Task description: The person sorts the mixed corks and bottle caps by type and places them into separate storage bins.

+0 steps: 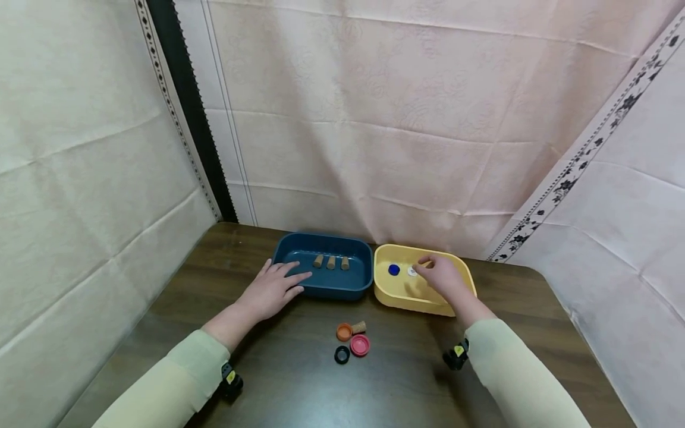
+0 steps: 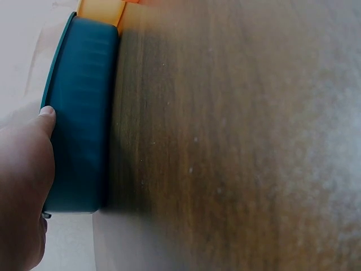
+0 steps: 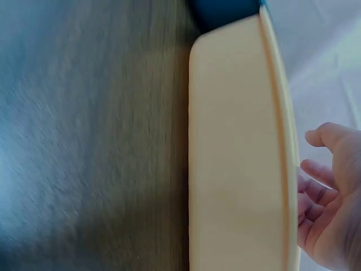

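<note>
My left hand [image 1: 272,288] rests at the left end of the blue tray [image 1: 332,293], fingers spread over its rim. In the left wrist view the thumb [image 2: 48,113] lies against the tray's upper edge. Three corks [image 1: 331,263] are in a row inside this tray. Over the yellow tray [image 1: 414,302] hovers my right hand [image 1: 443,278], fingertips beside a small white cap [image 1: 411,271]. A dark blue cap [image 1: 393,270] lies to the left of the white one. The right wrist view shows the thumb [image 3: 324,135] apart from loosely curled fingers, with nothing between them.
On the wooden table in front of the trays lie an orange cap [image 1: 344,332], a cork [image 1: 359,327], a pink cap [image 1: 360,345] and a black ring-shaped cap [image 1: 342,355]. Pale cloth [image 1: 374,148] hangs behind the trays and along both sides.
</note>
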Action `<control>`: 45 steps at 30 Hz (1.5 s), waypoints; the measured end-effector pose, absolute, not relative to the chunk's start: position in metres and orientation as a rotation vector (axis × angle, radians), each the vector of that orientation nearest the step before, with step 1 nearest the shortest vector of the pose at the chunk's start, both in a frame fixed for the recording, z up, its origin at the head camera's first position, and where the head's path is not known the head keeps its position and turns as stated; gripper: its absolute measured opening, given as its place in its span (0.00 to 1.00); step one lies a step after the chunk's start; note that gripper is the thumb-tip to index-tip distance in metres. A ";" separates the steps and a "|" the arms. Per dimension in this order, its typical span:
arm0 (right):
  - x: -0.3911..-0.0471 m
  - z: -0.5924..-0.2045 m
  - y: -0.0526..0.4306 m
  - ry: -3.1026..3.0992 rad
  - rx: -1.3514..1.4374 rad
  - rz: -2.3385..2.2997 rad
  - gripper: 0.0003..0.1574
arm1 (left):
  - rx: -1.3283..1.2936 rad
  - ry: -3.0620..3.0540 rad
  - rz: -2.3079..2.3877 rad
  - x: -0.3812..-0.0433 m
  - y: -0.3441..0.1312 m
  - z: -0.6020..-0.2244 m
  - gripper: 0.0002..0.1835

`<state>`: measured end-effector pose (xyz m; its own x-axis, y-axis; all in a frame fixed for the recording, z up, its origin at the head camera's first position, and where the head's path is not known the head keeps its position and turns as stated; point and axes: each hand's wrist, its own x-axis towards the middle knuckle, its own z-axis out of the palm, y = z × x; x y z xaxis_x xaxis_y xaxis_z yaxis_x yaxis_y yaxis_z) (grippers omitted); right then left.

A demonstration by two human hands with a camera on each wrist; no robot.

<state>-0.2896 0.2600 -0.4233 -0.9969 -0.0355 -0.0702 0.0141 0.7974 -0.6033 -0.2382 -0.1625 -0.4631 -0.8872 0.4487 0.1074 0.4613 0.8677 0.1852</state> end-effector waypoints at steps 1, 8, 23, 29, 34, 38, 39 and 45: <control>-0.287 -0.422 0.257 2.905 -0.029 -1.006 0.25 | -0.727 -2.977 -0.311 -0.238 -0.163 -0.464 0.25; -0.262 -0.415 0.238 2.926 -0.121 -1.126 0.20 | -0.721 -2.982 -0.312 -0.237 -0.166 -0.465 0.25; -0.191 -0.419 0.202 2.843 -0.227 -1.222 0.11 | -0.736 -2.958 -0.300 -0.240 -0.162 -0.466 0.25; -0.168 -0.434 0.198 2.793 -0.271 -1.199 0.12 | -0.730 -2.974 -0.314 -0.240 -0.164 -0.466 0.26; -0.157 -0.440 0.196 2.772 -0.303 -1.179 0.15 | -0.740 -2.966 -0.307 -0.240 -0.163 -0.464 0.25; -0.156 -0.442 0.195 2.751 -0.342 -1.154 0.17 | -0.747 -2.949 -0.312 -0.239 -0.163 -0.463 0.25; -0.156 -0.442 0.194 2.743 -0.356 -1.139 0.18 | -0.745 -2.952 -0.316 -0.239 -0.163 -0.463 0.25; -0.157 -0.445 0.185 2.723 -0.468 -0.999 0.21 | -0.735 -2.961 -0.331 -0.238 -0.163 -0.465 0.25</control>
